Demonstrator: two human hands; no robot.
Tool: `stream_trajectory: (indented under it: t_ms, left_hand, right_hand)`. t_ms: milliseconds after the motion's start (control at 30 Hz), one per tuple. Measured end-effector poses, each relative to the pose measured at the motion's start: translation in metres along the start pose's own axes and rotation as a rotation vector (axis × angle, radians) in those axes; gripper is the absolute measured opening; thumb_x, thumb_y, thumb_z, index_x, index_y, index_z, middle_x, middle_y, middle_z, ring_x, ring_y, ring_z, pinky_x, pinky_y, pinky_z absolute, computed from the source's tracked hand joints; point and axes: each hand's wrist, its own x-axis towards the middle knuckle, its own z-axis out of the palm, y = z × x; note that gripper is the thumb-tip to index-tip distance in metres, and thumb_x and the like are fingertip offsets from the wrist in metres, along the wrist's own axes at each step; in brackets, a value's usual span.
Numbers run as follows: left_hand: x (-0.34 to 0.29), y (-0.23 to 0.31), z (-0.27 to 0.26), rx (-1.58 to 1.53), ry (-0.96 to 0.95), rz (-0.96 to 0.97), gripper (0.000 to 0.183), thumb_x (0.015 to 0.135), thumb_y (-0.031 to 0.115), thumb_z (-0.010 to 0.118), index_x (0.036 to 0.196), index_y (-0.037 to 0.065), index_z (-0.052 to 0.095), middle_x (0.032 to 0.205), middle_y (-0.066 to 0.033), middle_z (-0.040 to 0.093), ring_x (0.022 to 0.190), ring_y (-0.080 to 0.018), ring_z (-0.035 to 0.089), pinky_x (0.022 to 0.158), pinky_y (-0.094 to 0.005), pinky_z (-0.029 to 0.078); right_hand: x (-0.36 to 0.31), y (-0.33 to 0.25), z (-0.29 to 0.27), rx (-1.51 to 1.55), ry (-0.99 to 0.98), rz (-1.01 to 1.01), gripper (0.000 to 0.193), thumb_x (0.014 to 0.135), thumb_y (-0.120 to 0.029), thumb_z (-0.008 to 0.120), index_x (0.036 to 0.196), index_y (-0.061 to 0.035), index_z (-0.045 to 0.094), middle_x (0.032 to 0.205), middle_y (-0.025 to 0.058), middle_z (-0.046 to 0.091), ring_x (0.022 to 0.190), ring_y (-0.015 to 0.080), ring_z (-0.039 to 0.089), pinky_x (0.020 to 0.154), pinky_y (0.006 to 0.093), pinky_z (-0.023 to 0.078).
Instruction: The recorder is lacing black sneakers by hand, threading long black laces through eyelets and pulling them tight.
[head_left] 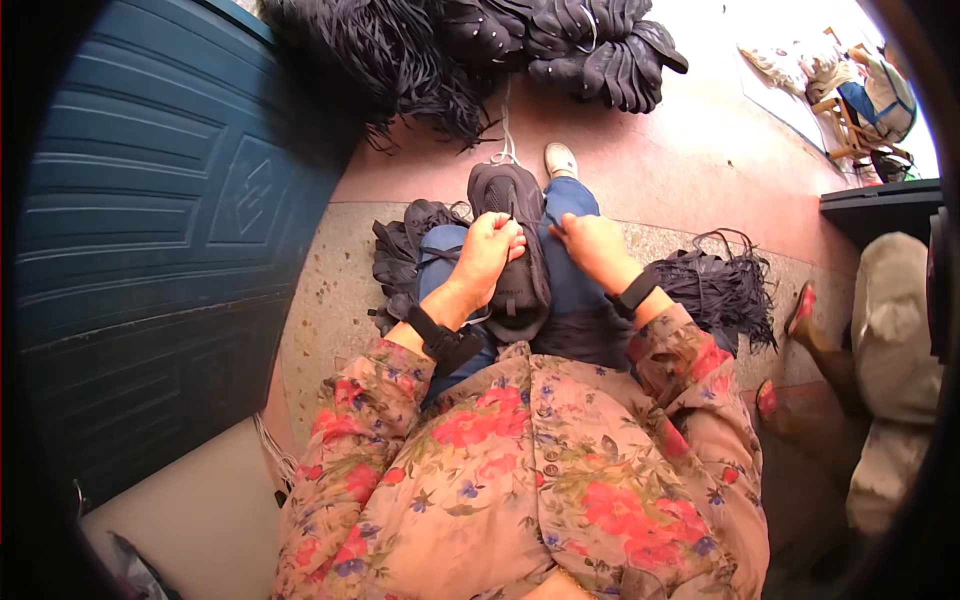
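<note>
A black shoe upper [522, 285] lies lengthwise over my lap, its collar end toward me and its toe pointing away. My left hand [487, 257] rests on the left side of its lacing area, fingers curled and pinched on a thin black shoelace [513, 208]. To the right of the upper, my right hand [597, 245] is raised above my right knee. Its thumb and fingers are closed together; whatever is in them is too small to make out. Beside my left leg lies a bunch of black shoe uppers [394, 255].
A large pile of black uppers with hanging laces [400, 70] lies ahead, with white cord [505, 140] trailing from it. Another laced bundle [715, 285] is by my right leg. A blue panelled door [150, 210] stands left. A person's legs [893, 330] show at right.
</note>
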Motion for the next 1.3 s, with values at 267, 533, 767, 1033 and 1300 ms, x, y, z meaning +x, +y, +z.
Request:
stream_trajectory:
  t_ms: [267,533,767,1033,1300]
  left_hand:
    - [0.000,0.005,-0.013,-0.033,-0.079,-0.057,0.017,0.089,0.016,0.048,0.097,0.001,0.046,0.096,-0.0110,0.053,0.085,-0.0166,0.055,0.078,-0.0282,0.047]
    - [-0.004,0.000,-0.010,-0.085,-0.086,0.002,0.017,0.089,0.013,0.049,0.099,0.001,0.044,0.097,-0.0101,0.052,0.088,-0.0159,0.053,0.080,-0.0280,0.046]
    - [-0.006,0.000,-0.010,-0.060,-0.095,-0.004,0.015,0.089,0.013,0.048,0.099,0.001,0.044,0.099,-0.0097,0.052,0.089,-0.0154,0.053,0.080,-0.0272,0.045]
    - [-0.006,-0.003,-0.008,-0.096,-0.064,0.015,0.015,0.086,0.011,0.052,0.097,0.002,0.048,0.090,-0.0043,0.054,0.081,-0.0109,0.054,0.072,-0.0227,0.047]
    - [-0.007,-0.003,-0.010,-0.048,-0.094,0.020,0.014,0.088,0.012,0.049,0.098,0.002,0.046,0.099,-0.0084,0.052,0.089,-0.0142,0.053,0.080,-0.0263,0.045]
  right_hand:
    - [-0.013,0.000,-0.022,0.876,-0.177,0.171,0.024,0.081,-0.022,0.058,0.090,0.0008,0.060,0.063,0.0017,0.054,0.055,0.0132,0.052,0.051,0.0276,0.042]
    - [0.005,-0.007,0.001,0.895,-0.326,0.228,0.043,0.087,-0.038,0.046,0.075,-0.0003,0.061,0.060,0.0021,0.052,0.054,0.0102,0.046,0.052,0.0260,0.038]
    - [0.002,-0.002,0.015,0.993,-0.316,0.291,0.029,0.084,-0.022,0.047,0.086,0.0028,0.062,0.061,0.0071,0.056,0.057,0.0152,0.053,0.055,0.0299,0.041]
    - [0.028,-0.005,0.012,0.627,-0.181,0.045,0.024,0.080,-0.018,0.049,0.082,0.0020,0.061,0.073,0.0228,0.058,0.072,0.0349,0.059,0.066,0.0378,0.045]
    - [0.036,-0.007,0.022,0.339,-0.053,-0.052,0.022,0.080,-0.017,0.046,0.075,0.0010,0.058,0.071,0.0226,0.059,0.075,0.0359,0.059,0.068,0.0423,0.046]
